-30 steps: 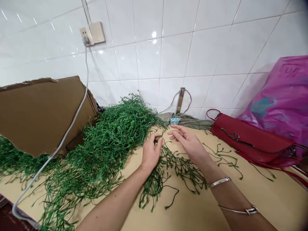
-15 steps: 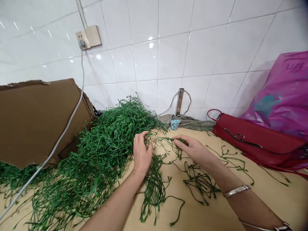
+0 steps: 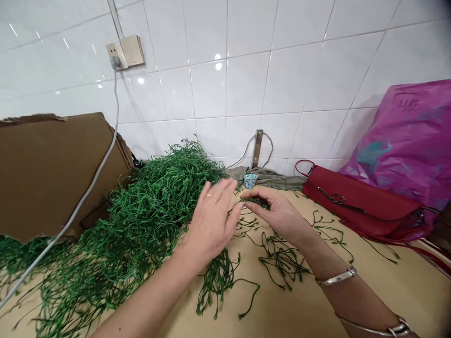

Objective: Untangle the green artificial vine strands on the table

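Note:
A big heap of green plastic plant strands (image 3: 141, 220) covers the left of a tan table (image 3: 289, 310). My left hand (image 3: 211, 220) hovers at the heap's right edge, fingers stretched out and apart, holding nothing that I can see. My right hand (image 3: 278, 213) is pinched on a green strand (image 3: 259, 203) just right of the left fingertips. Two loose bunches lie below the hands, one bunch (image 3: 216, 281) under my left wrist and another bunch (image 3: 282, 258) beside my right forearm, which wears silver bangles (image 3: 336, 277).
A brown cardboard box (image 3: 52, 169) stands at the left with a grey cable (image 3: 88, 188) hanging from a wall socket (image 3: 114, 49). A red bag (image 3: 355, 202) and a pink plastic bag (image 3: 405, 145) lie at the right. A small blue-filled cup (image 3: 250, 179) stands by the tiled wall.
My left hand has let go of the strands and lifted with fingers spread. My right hand, open one second ago, has pinched a strand and holds it near the left fingertips.

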The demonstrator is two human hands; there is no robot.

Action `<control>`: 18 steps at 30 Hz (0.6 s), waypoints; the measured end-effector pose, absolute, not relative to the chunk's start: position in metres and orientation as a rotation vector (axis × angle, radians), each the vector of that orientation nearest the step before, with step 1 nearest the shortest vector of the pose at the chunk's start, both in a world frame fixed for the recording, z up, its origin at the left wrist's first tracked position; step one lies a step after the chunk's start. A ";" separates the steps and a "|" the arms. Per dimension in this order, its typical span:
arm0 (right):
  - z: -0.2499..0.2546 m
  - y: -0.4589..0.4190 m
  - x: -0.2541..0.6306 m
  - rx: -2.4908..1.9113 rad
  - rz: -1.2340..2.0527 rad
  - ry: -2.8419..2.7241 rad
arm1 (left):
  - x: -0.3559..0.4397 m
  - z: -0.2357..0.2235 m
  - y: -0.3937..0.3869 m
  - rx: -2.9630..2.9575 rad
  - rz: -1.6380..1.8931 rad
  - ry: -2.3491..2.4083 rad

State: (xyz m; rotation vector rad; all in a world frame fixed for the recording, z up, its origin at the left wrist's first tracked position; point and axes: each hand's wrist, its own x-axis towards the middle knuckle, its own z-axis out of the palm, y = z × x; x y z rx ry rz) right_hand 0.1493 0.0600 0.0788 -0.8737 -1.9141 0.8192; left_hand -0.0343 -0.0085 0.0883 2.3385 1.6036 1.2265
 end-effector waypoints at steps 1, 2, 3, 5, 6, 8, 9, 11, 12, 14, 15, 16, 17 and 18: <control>0.079 0.058 0.147 -0.851 0.835 -1.884 | -0.032 0.088 -0.010 2.300 1.156 1.551; 0.078 0.055 0.145 -0.846 0.858 -1.855 | -0.031 0.084 -0.012 2.233 1.107 1.518; 0.076 0.053 0.145 -0.859 0.881 -1.837 | -0.031 0.077 -0.014 2.155 1.087 1.503; 0.070 0.047 0.147 -0.928 0.899 -1.836 | -0.034 0.059 -0.018 2.021 1.132 1.515; 0.066 0.043 0.150 -0.975 0.875 -1.827 | -0.037 0.049 -0.022 1.977 1.172 1.533; 0.059 0.032 0.157 -1.073 0.758 -1.788 | -0.041 0.031 -0.030 1.892 1.241 1.560; 0.055 0.024 0.160 -1.117 0.682 -1.771 | -0.043 0.023 -0.033 1.840 1.262 1.568; 0.048 0.008 0.165 -1.174 0.556 -1.769 | -0.042 0.014 -0.038 1.738 1.282 1.567; 0.046 0.000 0.166 -1.181 0.518 -1.791 | -0.040 0.011 -0.040 1.701 1.289 1.559; 0.041 -0.013 0.165 -1.154 0.475 -1.842 | -0.035 0.011 -0.041 1.671 1.295 1.544; 0.039 -0.018 0.163 -1.122 0.454 -1.871 | -0.032 0.011 -0.041 1.679 1.293 1.539; 0.036 -0.021 0.162 -1.085 0.425 -1.903 | -0.030 0.012 -0.041 1.698 1.288 1.536; 0.034 -0.023 0.161 -1.047 0.390 -1.941 | -0.027 0.013 -0.042 1.724 1.280 1.533; 0.030 -0.023 0.160 -1.014 0.360 -1.980 | -0.024 0.013 -0.042 1.753 1.274 1.532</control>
